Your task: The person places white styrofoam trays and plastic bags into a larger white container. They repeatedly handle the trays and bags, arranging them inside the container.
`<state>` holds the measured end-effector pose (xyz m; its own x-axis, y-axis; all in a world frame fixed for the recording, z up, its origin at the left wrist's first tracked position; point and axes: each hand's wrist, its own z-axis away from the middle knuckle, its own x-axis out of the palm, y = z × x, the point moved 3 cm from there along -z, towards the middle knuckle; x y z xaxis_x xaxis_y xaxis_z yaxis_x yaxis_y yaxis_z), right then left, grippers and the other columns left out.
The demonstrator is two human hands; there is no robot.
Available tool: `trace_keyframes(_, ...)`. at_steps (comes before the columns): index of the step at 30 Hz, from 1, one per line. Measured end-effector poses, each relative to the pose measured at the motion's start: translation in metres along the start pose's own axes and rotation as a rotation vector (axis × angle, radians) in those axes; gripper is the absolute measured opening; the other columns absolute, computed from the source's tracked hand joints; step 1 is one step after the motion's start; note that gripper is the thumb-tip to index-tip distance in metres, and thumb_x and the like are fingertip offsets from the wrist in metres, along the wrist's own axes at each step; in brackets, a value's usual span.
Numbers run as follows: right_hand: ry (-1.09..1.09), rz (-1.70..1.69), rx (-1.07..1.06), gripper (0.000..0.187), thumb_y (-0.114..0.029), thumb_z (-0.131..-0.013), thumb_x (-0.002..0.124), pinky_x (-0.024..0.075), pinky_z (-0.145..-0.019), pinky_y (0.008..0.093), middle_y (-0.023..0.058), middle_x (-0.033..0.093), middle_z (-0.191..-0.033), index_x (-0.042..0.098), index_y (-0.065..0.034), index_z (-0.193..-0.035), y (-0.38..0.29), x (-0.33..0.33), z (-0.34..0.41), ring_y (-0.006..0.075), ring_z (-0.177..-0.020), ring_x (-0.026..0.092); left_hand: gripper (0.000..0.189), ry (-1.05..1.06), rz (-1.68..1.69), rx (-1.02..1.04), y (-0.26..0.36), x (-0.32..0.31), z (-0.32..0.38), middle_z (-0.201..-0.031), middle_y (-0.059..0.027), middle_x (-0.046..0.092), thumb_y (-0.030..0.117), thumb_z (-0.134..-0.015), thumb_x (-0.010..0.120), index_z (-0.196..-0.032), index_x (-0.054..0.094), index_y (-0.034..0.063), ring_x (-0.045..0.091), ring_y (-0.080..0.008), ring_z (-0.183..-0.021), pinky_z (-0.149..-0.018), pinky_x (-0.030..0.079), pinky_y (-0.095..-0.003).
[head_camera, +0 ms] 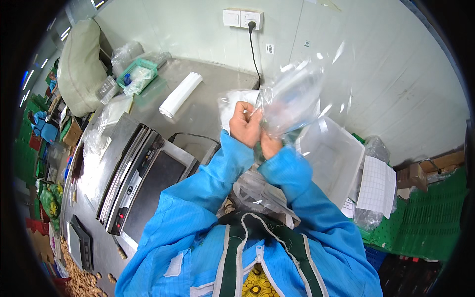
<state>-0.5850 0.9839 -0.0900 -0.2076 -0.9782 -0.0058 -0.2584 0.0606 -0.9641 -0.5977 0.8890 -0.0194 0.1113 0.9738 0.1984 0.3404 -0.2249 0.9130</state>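
My left hand (245,124) has its fingers closed on the edge of a clear plastic bag (293,96), which spreads up and to the right in front of the wall. Close below it, my right hand (270,144) is at the lower part of the bag; its fingers are partly hidden by the film and blurred. Behind my left hand lies white and clear packaging film (229,105) on the metal table's corner. An open translucent plastic bin (330,159) stands to the right, under the bag.
On the metal table (148,107) are a white roll (180,94), a vacuum sealing machine (148,189), a green basket (138,70) and a scale (79,243) near walnuts (79,278). A cord runs to a wall socket (243,18). Green crates (426,219) and a gridded paper sheet (376,185) are at right.
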Motion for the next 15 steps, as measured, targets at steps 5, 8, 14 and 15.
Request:
trace_keyframes(5,-0.298,0.147,-0.063,0.047,-0.027,-0.091,0.043,0.0305,-0.1,0.0344,0.0129,0.04,-0.128,0.033,-0.0035,-0.131,0.03,0.009,-0.013,0.0249,-0.116,0.039,0.015,-0.015,0.135,0.114,0.009,-0.026,-0.011,-0.057,-0.0002,0.051,0.009,-0.083,0.056,-0.08,0.042,0.0061,0.041,-0.0029,-0.053,-0.045,0.033,-0.0209)
trace_keyframes(8,-0.246,0.185,-0.078,0.048,-0.026,-0.09,0.044,0.0307,-0.1,0.0344,0.0131,0.04,-0.128,0.033,-0.0032,-0.13,0.012,0.002,-0.021,0.0245,-0.116,0.04,0.017,-0.005,-0.028,0.073,0.029,-0.031,-0.007,-0.058,-0.0015,0.052,0.012,-0.084,0.056,-0.08,0.041,0.0056,0.042,-0.0046,-0.052,-0.046,0.035,-0.0228)
trace_keyframes(14,-0.341,0.303,-0.042,0.048,-0.026,-0.089,0.046,0.0309,-0.1,0.0342,0.0133,0.039,-0.129,0.034,-0.0028,-0.13,-0.026,-0.026,-0.012,0.0237,-0.116,0.04,0.021,-0.205,-0.231,0.029,0.05,-0.023,0.038,-0.052,-0.0036,0.049,0.015,-0.086,0.054,-0.075,0.041,0.0037,0.048,-0.0087,-0.049,-0.046,0.038,-0.0245)
trace_keyframes(15,-0.378,0.311,-0.024,0.048,-0.025,-0.089,0.046,0.031,-0.1,0.0342,0.0134,0.039,-0.129,0.034,-0.0027,-0.13,-0.028,-0.026,-0.012,0.0236,-0.116,0.04,0.022,-0.25,-0.129,-0.079,0.055,-0.02,0.045,-0.052,-0.0038,0.049,0.016,-0.087,0.053,-0.074,0.041,0.0036,0.05,-0.009,-0.049,-0.046,0.039,-0.0243)
